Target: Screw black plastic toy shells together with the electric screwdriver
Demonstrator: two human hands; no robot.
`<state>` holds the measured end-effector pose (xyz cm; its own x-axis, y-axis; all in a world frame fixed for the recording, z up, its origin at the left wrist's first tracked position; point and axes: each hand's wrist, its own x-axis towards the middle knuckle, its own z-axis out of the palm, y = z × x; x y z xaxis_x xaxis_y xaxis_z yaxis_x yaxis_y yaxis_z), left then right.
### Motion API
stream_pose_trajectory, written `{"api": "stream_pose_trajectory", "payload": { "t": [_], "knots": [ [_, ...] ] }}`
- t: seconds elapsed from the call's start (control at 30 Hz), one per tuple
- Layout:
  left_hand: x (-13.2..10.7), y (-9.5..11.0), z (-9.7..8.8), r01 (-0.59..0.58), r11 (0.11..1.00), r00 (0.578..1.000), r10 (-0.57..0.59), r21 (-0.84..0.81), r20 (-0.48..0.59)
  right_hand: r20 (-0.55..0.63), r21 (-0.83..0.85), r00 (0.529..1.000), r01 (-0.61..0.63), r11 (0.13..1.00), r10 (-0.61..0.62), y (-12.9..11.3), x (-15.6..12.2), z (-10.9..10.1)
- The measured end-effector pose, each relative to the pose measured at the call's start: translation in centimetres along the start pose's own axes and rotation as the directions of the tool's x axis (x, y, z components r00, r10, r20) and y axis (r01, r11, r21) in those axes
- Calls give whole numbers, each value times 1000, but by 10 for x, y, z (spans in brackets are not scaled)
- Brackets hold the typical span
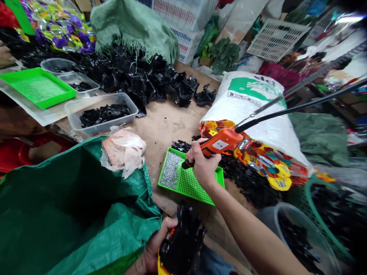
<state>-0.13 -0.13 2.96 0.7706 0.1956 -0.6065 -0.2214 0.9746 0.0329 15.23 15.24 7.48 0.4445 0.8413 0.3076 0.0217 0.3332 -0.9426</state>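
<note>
My right hand [205,162] is wrapped round an orange electric screwdriver [220,143], hung from a spring and a black cable. Its dark tip points down over a green perforated tray [197,185]. Small silvery screws [171,168] fill the left end of that tray; whether the tip touches any, I cannot tell. Low in the view, my left hand [156,244] grips a black plastic part [182,240] with a yellow piece at its lower edge. The fingers on its far side are hidden.
A green sack [123,225] gapes at the left, with crumpled paper [123,149] on its rim. Black parts [134,80] are heaped at the back. A white sack [246,95] spills yellow-orange pieces at right. A clear tub [101,126] holds black strips. Another person's hand [5,55] shows far left.
</note>
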Motion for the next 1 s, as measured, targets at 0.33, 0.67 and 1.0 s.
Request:
{"api": "stream_pose_trajectory", "payload": {
  "t": [0.33,0.67,1.0],
  "knots": [
    [14,-2,-15,97,995,995,-96,-31,38,3,20,1000,1,1000,-2,0,0,2],
    [14,-2,-12,83,996,995,-80,-44,66,6,58,999,41,997,-42,-7,-1,-1],
    [-9,-2,12,-74,997,996,74,-7,-50,11,81,998,61,995,-62,-2,-1,-1]
  ]
}}
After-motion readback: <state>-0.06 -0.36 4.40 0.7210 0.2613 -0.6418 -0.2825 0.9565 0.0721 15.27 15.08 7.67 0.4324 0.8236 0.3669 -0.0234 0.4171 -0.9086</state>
